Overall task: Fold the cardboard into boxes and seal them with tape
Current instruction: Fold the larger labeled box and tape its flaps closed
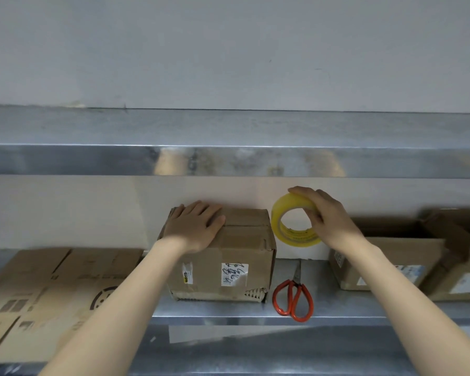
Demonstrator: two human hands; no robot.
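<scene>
A folded brown cardboard box [239, 256] with white labels on its front stands on the metal table [223, 310], its top flaps closed. My left hand [194, 226] lies flat on the left part of its top, fingers straight. Just right of the box, my right hand [326, 215] grips a roll of yellow tape [291, 221], held upright above the table with fingers over its top and the thumb at the inner ring. Red-handled scissors [293, 295] lie on the table below the tape.
Flattened cardboard sheets [38, 294] lie at the left. Two open cardboard boxes [391, 256] stand at the right. A metal shelf [228, 158] runs overhead across the whole width, with a white wall behind.
</scene>
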